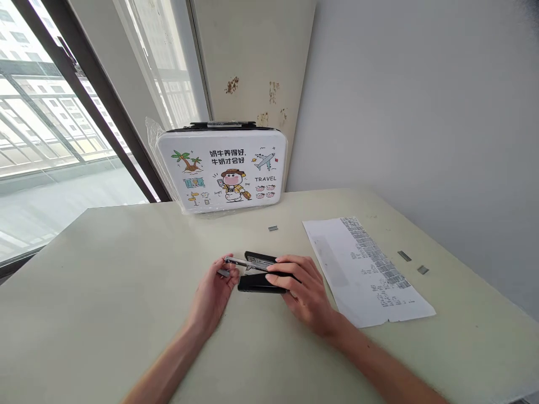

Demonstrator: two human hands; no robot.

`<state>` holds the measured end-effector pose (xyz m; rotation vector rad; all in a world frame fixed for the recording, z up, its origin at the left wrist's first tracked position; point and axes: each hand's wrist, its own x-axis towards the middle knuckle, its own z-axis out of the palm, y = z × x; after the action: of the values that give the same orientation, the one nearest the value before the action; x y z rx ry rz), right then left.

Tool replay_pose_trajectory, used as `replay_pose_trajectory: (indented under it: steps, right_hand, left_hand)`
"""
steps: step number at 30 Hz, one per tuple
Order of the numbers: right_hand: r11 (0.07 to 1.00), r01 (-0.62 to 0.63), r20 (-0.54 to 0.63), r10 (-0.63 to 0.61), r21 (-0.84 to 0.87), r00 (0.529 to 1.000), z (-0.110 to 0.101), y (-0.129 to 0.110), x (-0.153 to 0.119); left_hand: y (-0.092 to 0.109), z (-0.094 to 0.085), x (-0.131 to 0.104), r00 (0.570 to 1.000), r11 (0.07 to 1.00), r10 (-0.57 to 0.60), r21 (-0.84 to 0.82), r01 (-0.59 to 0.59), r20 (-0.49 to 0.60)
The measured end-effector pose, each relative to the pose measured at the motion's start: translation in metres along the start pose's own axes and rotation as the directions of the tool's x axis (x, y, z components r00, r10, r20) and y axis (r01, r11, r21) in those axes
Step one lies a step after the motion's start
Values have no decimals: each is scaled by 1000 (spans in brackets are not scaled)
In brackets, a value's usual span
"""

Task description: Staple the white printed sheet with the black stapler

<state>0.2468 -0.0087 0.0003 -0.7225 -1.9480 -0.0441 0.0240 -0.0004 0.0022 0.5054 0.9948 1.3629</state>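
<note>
A black stapler (259, 283) lies on its side on the table with its arms spread apart and its metal magazine (244, 262) showing between them. My right hand (309, 294) grips its rear end, fingers over the top, hiding the hinge. On the other side, my left hand (210, 294) holds a small grey strip of staples (223, 273) in its curled fingers. The left thumb and index finger are at the front tip of the magazine; whether they press on it, I cannot tell.
A printed sheet of paper (332, 258) lies to the right of the stapler. Loose staple strips rest on the table (105, 292): one behind the stapler (273, 228), two past the paper. A white cartoon case (223, 168) in plastic wrap stands at the back.
</note>
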Motion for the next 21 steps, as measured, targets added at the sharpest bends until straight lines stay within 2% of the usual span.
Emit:
replay_pose_trajectory:
  steps: [2,4,6,8,12,14,18,21]
  right_hand:
    - [999,-34,-39,36,32,999,1,3,-1]
    - [997,-56,-51,59,43,997,2,5,-1]
    - [996,-72,-56,74,44,996,2,7,-3]
    - [995,-84,-55,86,52,995,2,8,-4]
    - [994,-84,-38,87,70,995,4,8,-5]
    - [993,-90,-35,93,75,995,4,8,-5]
    - [983,-169,-12,170,71,985,4,10,-7]
    - [942,-327,34,325,78,945,7,15,-10]
  left_hand:
    - [0,0,-4,987,972,153,185,-142,-48]
    - [1,0,-10,966,877,258,425,-224,-23]
    - [2,2,-15,952,760,303,592,-270,45]
    - [2,4,-20,948,693,293,656,-299,123]
    - [-3,8,-24,942,720,180,615,-322,283]
    - [-4,9,-24,938,745,124,594,-303,323]
    - [-3,8,-24,961,793,116,559,-241,251]
    - [-3,7,-21,982,925,94,349,-147,164]
